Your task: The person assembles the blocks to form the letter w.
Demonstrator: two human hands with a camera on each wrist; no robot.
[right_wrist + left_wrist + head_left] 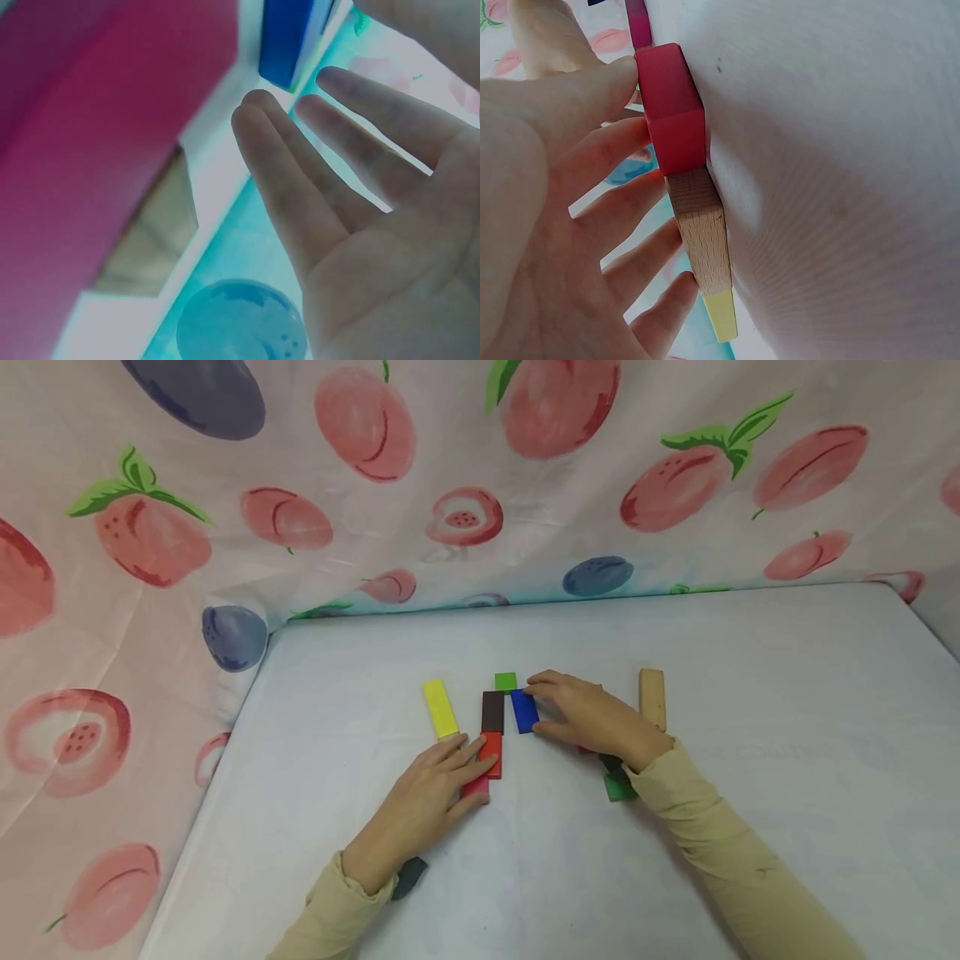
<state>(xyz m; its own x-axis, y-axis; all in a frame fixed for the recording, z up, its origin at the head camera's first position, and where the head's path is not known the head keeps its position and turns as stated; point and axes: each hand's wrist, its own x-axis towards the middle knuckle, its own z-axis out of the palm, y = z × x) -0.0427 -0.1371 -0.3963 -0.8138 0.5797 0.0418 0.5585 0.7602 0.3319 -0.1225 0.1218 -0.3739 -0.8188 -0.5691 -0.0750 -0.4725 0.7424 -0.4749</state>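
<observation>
My left hand (pixel 416 793) lies over a group of blocks with its fingers spread. In the left wrist view its fingertips touch the sides of a pink-red block (pixel 676 105) and a plain wooden block (pixel 701 240), in line with a yellow block (pixel 441 710). Under its fingers in the head view are a red block (pixel 491 745) and a pink block (pixel 476 788). A dark brown block (pixel 492 712) meets the red one. Beside a blue block (pixel 525 711) is my right hand (pixel 588 714), fingers fairly straight; whether they touch it is unclear.
A small light green block (pixel 506 681) sits behind the brown one. Right of the right hand stands a wooden block (pixel 652 697). A darker green block (pixel 618 788) and a black block (pixel 611 763) are partly under the right wrist. A dark block (pixel 408 878) lies by the left wrist.
</observation>
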